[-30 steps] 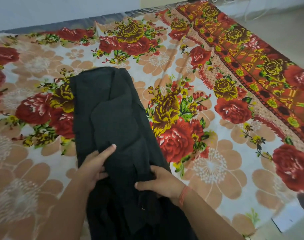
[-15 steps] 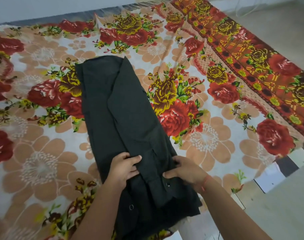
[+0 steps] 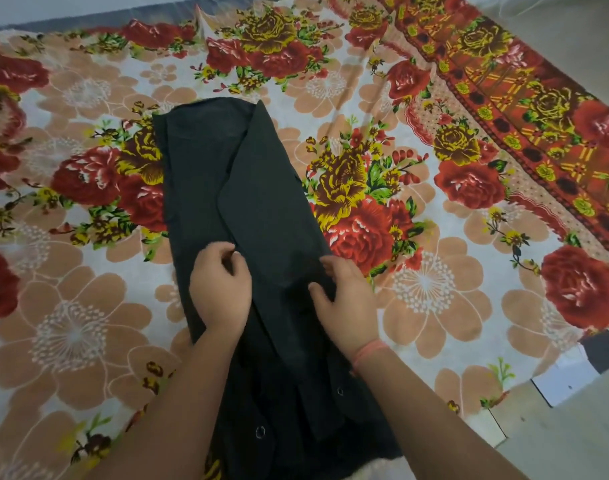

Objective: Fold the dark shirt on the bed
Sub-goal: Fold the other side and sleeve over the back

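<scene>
Bed: the floral sheet [image 3: 434, 306] fills the view; its near right corner drops off to bare floor [image 3: 573, 445] just right of your right forearm.
Dark shirt: the shirt [image 3: 226, 188] lies on the sheet a little left of centre, already narrowed to a long strip.
Long axis: it runs near to far, leaning slightly left at the far end, so one end sits at your body and the other well beyond your hands.
Top flap: a folded panel [image 3: 271, 216] overlies the right half, its edge running diagonally up the strip.
Near end: bunched and uneven, with snap buttons [image 3: 260, 432] showing between your forearms.
Left hand: your left hand [image 3: 221, 289] rests on the strip's middle, fingers curled and pinching cloth at the flap's edge.
Right hand: your right hand [image 3: 344, 296] presses the right edge, fingers bent into the fabric; whether it grips a layer or only pins it, I cannot tell.
Nearer hand: both sit level, side by side, so a lengthwise fold would likely take both.
</scene>
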